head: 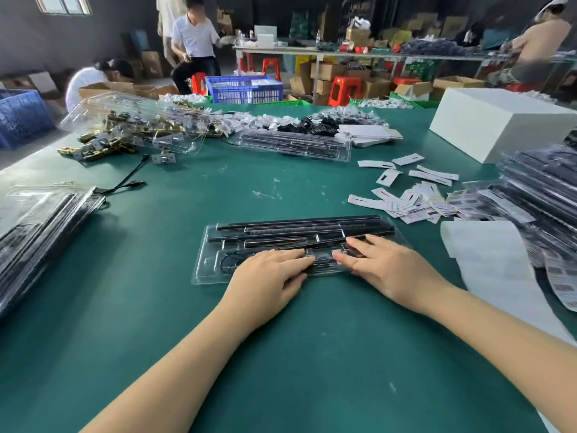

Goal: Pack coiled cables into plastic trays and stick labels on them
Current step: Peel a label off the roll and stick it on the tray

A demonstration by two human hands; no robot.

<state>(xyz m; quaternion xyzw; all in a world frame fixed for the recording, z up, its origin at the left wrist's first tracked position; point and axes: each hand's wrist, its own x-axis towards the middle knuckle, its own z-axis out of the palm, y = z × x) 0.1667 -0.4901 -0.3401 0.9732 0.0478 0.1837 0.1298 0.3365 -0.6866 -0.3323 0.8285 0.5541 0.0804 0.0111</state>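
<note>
A clear plastic tray lies on the green table in front of me, holding long black bars and a coiled black cable in its near left pocket. My left hand lies flat on the tray's near edge, fingers straight and pressing down. My right hand presses with straight fingers on the tray's near right part, its fingertips almost meeting those of the left hand. Loose white labels lie scattered to the right of the tray.
Filled trays are stacked at the left edge and at the right. A label roll strip trails at the right. Another filled tray, brass hardware under clear trays, a white box and a loose cable lie farther back.
</note>
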